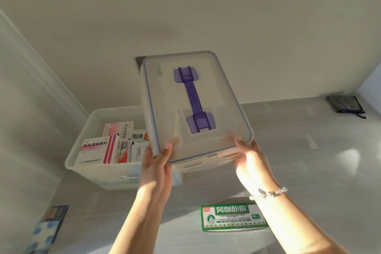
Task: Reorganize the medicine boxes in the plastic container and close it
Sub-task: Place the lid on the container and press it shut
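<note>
Translucent rectangular plastic lid with purple carry handle [191, 107] is held tilted in the air above the open clear plastic container [82, 163], not yet seated. Left hand [156, 161] grips the lid's near-left corner, fingers curled round the edge; right hand [250, 159] clamps the near-right corner. Several pink-and-white medicine boxes [101, 148] stand packed in the container's left part. A green-and-white medicine box [231, 216] lies outside on the grey surface [309, 171], near the container. Judgement: sorting seemingly mostly done; closing remains, and possibly the stray box
</note>
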A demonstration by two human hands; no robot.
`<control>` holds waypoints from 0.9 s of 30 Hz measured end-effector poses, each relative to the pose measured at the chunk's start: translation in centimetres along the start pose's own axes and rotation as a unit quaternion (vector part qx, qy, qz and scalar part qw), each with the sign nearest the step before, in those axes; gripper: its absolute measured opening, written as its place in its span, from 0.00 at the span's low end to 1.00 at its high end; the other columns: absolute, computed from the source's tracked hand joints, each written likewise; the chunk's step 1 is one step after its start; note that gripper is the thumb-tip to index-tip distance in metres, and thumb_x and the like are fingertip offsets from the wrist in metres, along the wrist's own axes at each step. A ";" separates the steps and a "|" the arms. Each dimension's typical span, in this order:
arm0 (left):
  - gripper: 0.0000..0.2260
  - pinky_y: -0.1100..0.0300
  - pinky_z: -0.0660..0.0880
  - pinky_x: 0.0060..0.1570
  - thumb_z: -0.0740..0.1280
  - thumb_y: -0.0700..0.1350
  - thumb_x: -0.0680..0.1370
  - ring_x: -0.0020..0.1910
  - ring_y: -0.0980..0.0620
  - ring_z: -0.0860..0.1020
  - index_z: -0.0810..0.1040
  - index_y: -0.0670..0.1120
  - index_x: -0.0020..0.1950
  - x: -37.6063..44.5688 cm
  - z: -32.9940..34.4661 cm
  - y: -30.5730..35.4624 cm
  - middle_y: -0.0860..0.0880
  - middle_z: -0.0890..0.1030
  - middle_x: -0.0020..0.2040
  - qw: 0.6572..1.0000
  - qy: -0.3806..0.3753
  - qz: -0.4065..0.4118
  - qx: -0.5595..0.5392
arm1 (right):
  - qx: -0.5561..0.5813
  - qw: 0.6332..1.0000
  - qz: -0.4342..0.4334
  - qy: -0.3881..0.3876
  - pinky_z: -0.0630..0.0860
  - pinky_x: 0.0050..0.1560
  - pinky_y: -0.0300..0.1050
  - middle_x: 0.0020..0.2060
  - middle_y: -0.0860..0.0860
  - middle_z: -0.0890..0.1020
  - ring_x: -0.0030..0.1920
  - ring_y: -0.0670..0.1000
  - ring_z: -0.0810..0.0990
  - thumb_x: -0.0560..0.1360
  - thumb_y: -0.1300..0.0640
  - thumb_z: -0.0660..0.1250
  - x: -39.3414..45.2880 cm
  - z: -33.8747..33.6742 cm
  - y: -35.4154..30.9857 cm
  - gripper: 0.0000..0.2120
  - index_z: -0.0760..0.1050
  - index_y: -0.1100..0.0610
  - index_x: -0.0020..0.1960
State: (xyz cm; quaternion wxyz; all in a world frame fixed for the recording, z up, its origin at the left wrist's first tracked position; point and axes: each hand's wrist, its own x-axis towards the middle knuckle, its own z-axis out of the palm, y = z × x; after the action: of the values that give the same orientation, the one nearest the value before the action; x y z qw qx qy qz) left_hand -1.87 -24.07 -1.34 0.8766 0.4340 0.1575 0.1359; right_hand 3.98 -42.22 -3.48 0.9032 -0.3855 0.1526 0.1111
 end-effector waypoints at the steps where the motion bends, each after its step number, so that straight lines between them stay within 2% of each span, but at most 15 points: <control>1: 0.27 0.50 0.64 0.70 0.64 0.37 0.71 0.55 0.51 0.80 0.66 0.42 0.71 -0.4 -0.7 0.3 0.47 0.84 0.50 1.000 0.009 0.007 -0.017 | -0.002 1.000 0.025 -0.003 0.81 0.35 0.38 0.36 0.51 0.85 0.36 0.49 0.84 0.67 0.62 0.67 0.0 0.9 0.5 0.24 0.71 0.61 0.62; 3: 0.26 0.51 0.67 0.67 0.63 0.37 0.73 0.59 0.49 0.78 0.66 0.45 0.71 -1.0 -2.0 1.1 0.48 0.84 0.52 0.999 0.025 0.024 -0.029 | -0.021 0.997 0.067 -0.044 0.75 0.23 0.35 0.35 0.51 0.85 0.28 0.48 0.82 0.66 0.57 0.68 -0.1 2.8 1.2 0.19 0.76 0.59 0.56; 5: 0.25 0.56 0.76 0.56 0.65 0.37 0.72 0.56 0.51 0.80 0.70 0.49 0.68 -1.4 -3.3 2.2 0.49 0.83 0.55 0.999 0.026 0.035 -0.021 | -0.050 0.990 0.108 -0.078 0.71 0.19 0.32 0.34 0.52 0.85 0.24 0.46 0.79 0.67 0.55 0.68 0.0 4.5 2.0 0.14 0.78 0.57 0.51; 7: 0.25 0.57 0.78 0.52 0.67 0.37 0.73 0.56 0.52 0.80 0.70 0.51 0.68 -1.3 -5.1 3.6 0.49 0.81 0.59 0.999 0.027 0.038 -0.023 | -0.044 0.987 0.120 -0.101 0.77 0.26 0.34 0.37 0.53 0.86 0.31 0.47 0.83 0.71 0.58 0.66 0.5 6.0 2.9 0.09 0.79 0.58 0.50; 9: 0.25 0.54 0.73 0.61 0.68 0.41 0.72 0.60 0.53 0.78 0.69 0.49 0.69 -0.5 -7.4 5.6 0.50 0.79 0.62 0.997 0.051 0.047 -0.020 | -0.050 0.984 0.120 -0.125 0.81 0.40 0.39 0.42 0.53 0.86 0.40 0.48 0.85 0.74 0.61 0.63 1.2 7.3 3.4 0.09 0.81 0.58 0.48; 10: 0.26 0.53 0.69 0.66 0.69 0.43 0.72 0.62 0.54 0.76 0.68 0.47 0.70 0.3 -8.9 6.7 0.50 0.78 0.64 0.996 0.067 0.053 -0.015 | -0.073 0.981 0.119 -0.136 0.81 0.44 0.39 0.43 0.53 0.86 0.43 0.48 0.85 0.75 0.60 0.62 1.5 7.8 3.6 0.10 0.82 0.58 0.48; 13: 0.23 0.54 0.67 0.66 0.65 0.46 0.75 0.63 0.52 0.75 0.68 0.43 0.70 3.1 -13.0 10.5 0.45 0.77 0.64 0.994 0.092 0.054 -0.007 | -0.128 0.974 0.116 -0.147 0.81 0.42 0.37 0.42 0.52 0.86 0.42 0.47 0.85 0.75 0.61 0.60 2.5 9.6 4.2 0.11 0.79 0.59 0.52; 15: 0.14 0.54 0.70 0.64 0.61 0.46 0.79 0.60 0.50 0.77 0.74 0.44 0.63 4.9 -15.5 12.8 0.46 0.81 0.58 0.991 0.125 0.055 -0.017 | -0.151 0.972 0.116 -0.138 0.81 0.41 0.37 0.40 0.53 0.86 0.40 0.47 0.85 0.75 0.62 0.60 3.5 10.6 4.6 0.10 0.78 0.59 0.51; 17: 0.08 0.58 0.75 0.56 0.60 0.46 0.79 0.51 0.53 0.80 0.77 0.45 0.54 6.4 -17.5 14.9 0.50 0.85 0.45 0.987 0.147 0.059 -0.025 | -0.167 0.970 0.122 -0.127 0.81 0.40 0.37 0.38 0.54 0.86 0.38 0.47 0.85 0.75 0.64 0.60 4.3 11.4 4.9 0.10 0.78 0.60 0.50; 18: 0.07 0.60 0.76 0.52 0.61 0.46 0.79 0.47 0.55 0.81 0.77 0.46 0.51 7.0 -18.2 15.7 0.52 0.85 0.41 0.987 0.150 0.050 -0.029 | -0.173 0.970 0.123 -0.122 0.81 0.40 0.37 0.37 0.54 0.86 0.37 0.48 0.85 0.75 0.64 0.59 4.7 11.7 5.1 0.09 0.78 0.61 0.49; 21: 0.07 0.64 0.78 0.44 0.66 0.46 0.76 0.42 0.58 0.82 0.82 0.47 0.43 8.6 -20.5 16.6 0.52 0.84 0.42 0.985 0.172 -0.010 -0.016 | -0.212 0.967 0.103 -0.098 0.81 0.35 0.38 0.33 0.53 0.85 0.33 0.48 0.84 0.75 0.65 0.60 5.9 12.8 5.6 0.07 0.77 0.62 0.47; 22: 0.10 0.65 0.78 0.41 0.66 0.45 0.76 0.39 0.59 0.82 0.84 0.46 0.39 9.0 -21.0 16.6 0.52 0.84 0.40 0.984 0.177 -0.028 0.003 | -0.243 0.963 0.084 -0.086 0.81 0.37 0.40 0.32 0.53 0.85 0.33 0.49 0.84 0.75 0.64 0.62 6.5 13.0 5.9 0.06 0.77 0.63 0.48; 24: 0.09 0.66 0.79 0.37 0.64 0.41 0.78 0.34 0.59 0.82 0.82 0.45 0.40 9.6 -21.8 16.5 0.52 0.84 0.35 0.981 0.179 -0.049 0.054 | -0.330 0.942 0.035 -0.056 0.79 0.45 0.49 0.35 0.57 0.82 0.36 0.56 0.80 0.72 0.61 0.67 7.6 13.2 6.6 0.10 0.76 0.67 0.50; 25: 0.07 0.65 0.78 0.35 0.64 0.40 0.78 0.34 0.58 0.81 0.79 0.44 0.42 9.8 -22.1 16.5 0.51 0.84 0.33 0.980 0.175 -0.055 0.082 | -0.384 0.922 0.005 -0.045 0.76 0.45 0.51 0.37 0.57 0.79 0.39 0.56 0.77 0.71 0.59 0.69 8.1 13.3 6.9 0.12 0.77 0.67 0.50; 27: 0.04 0.69 0.72 0.25 0.64 0.39 0.77 0.31 0.57 0.74 0.76 0.44 0.43 10.2 -22.7 16.6 0.49 0.78 0.34 0.972 0.166 -0.065 0.155 | -0.484 0.872 -0.071 -0.019 0.72 0.42 0.47 0.39 0.54 0.77 0.41 0.54 0.74 0.70 0.56 0.71 9.0 13.9 7.2 0.12 0.77 0.61 0.50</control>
State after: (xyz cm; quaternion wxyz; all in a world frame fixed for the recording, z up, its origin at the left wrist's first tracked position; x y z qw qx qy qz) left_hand -3.22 5.75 -2.66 0.7674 0.5246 0.3475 0.1229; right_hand 12.71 -26.47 -2.37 0.6121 -0.7818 0.0348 0.1135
